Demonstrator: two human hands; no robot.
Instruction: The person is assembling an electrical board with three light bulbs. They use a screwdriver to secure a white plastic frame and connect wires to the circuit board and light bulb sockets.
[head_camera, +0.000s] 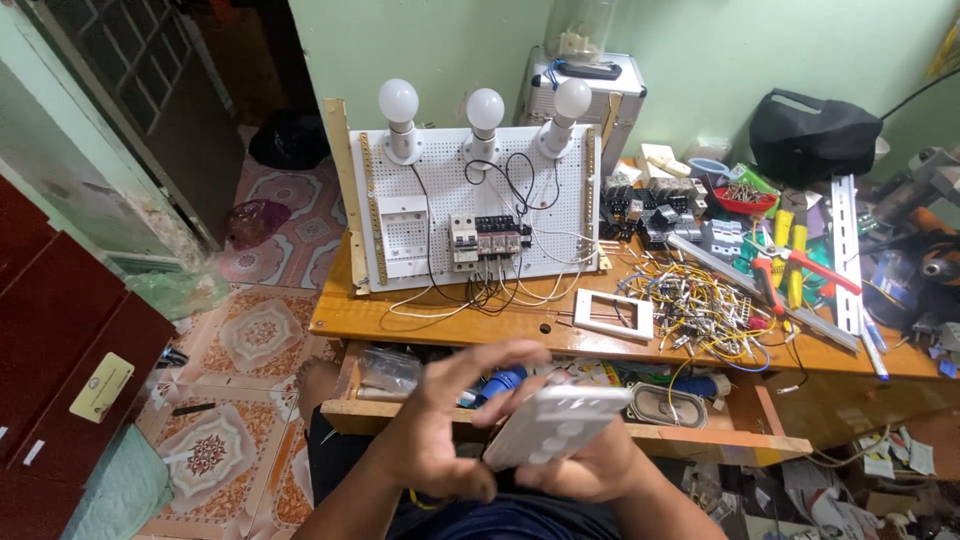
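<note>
My right hand (590, 465) holds a white rectangular switch plate (555, 425) over my lap, tilted up to the right. The fingers of my left hand (450, 420) are bent over the plate's near end and touch it; the motion blurs them. Behind the hands an open wooden drawer (560, 410) holds a blue plug, an oval speaker and small parts. On the wooden table (440, 320) stands a white perforated board (470, 205) with three bulbs, circuit breakers and black and white wires.
A white frame plate (613, 314) lies on the table by a heap of yellow wires (700, 305). Red-handled pliers, metal rails, relays and a red bowl of screws crowd the right side. A black bag sits at the back right. Dark red cabinets stand at the left over tiled floor.
</note>
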